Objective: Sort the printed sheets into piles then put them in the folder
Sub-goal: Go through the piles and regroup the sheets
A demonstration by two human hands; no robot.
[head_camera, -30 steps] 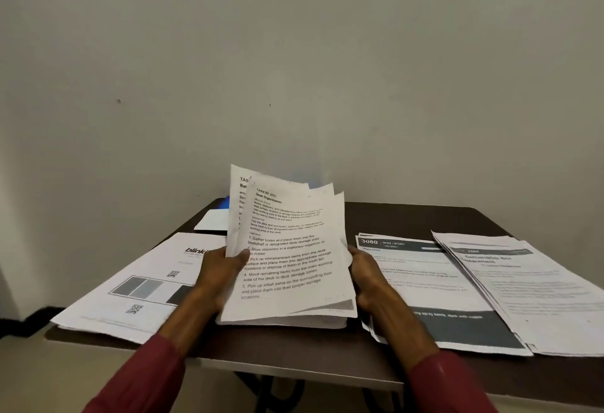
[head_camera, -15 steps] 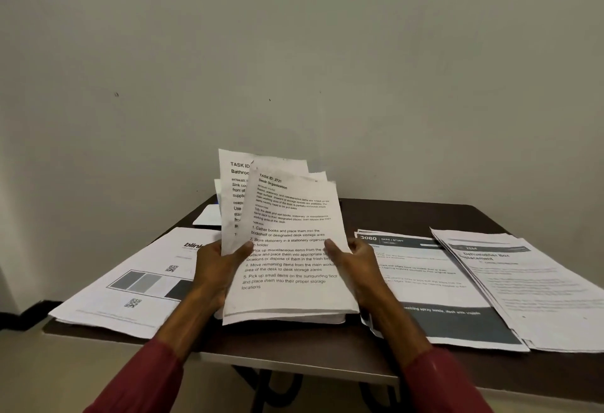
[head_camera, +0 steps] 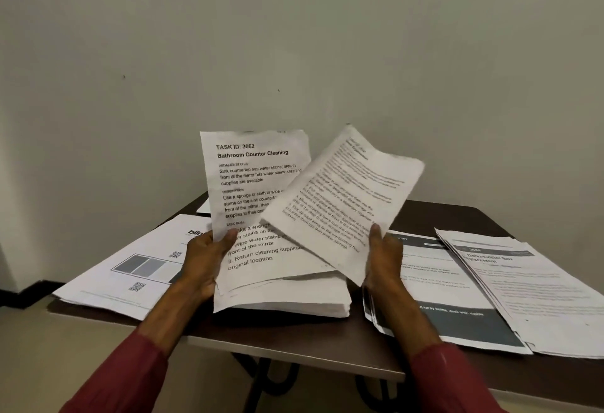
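Head view. Plain off-white wall (head_camera: 294,36) fills the upper half of my feed; below it stands a dark brown surface (head_camera: 294,337) on dark legs (head_camera: 261,367), over a beige floor (head_camera: 29,347).

1. Left grip (head_camera: 204,259): closed on the thick stack of white printed sheets (head_camera: 287,298). The thumb lies across the front of the stack at its left edge and the fingers are hidden behind it. The stack is tilted up towards the camera at the centre of the surface, with its lower edge down at the surface near the front rim. Its top page (head_camera: 258,180) reads "TASK ID: 3062, Bathroom Counter Cleaning".

2. Right grip (head_camera: 384,262): closed on a separate white printed sheet (head_camera: 343,200), thumb on the front near its lower right edge. This sheet is lifted off the stack, slanted to the right, and overlaps the right side of the top page. Its text is blurred; I cannot tell whether it is one sheet or several.

3. Piles lying flat on the surface:
- left: white sheets with a logo, grey blocks and QR codes (head_camera: 130,265), partly behind the left grip;
- right of centre: sheets with dark grey bands (head_camera: 457,314), just beside the right grip;
- far right: white sheets headed "Dehumidifier Box" (head_camera: 539,288), overlapping the dark-banded pile.

4. One small white sheet (head_camera: 204,208) lies at the back left, mostly hidden by the stack.

5. Both forearms enter from the bottom edge in maroon sleeves (head_camera: 124,376).
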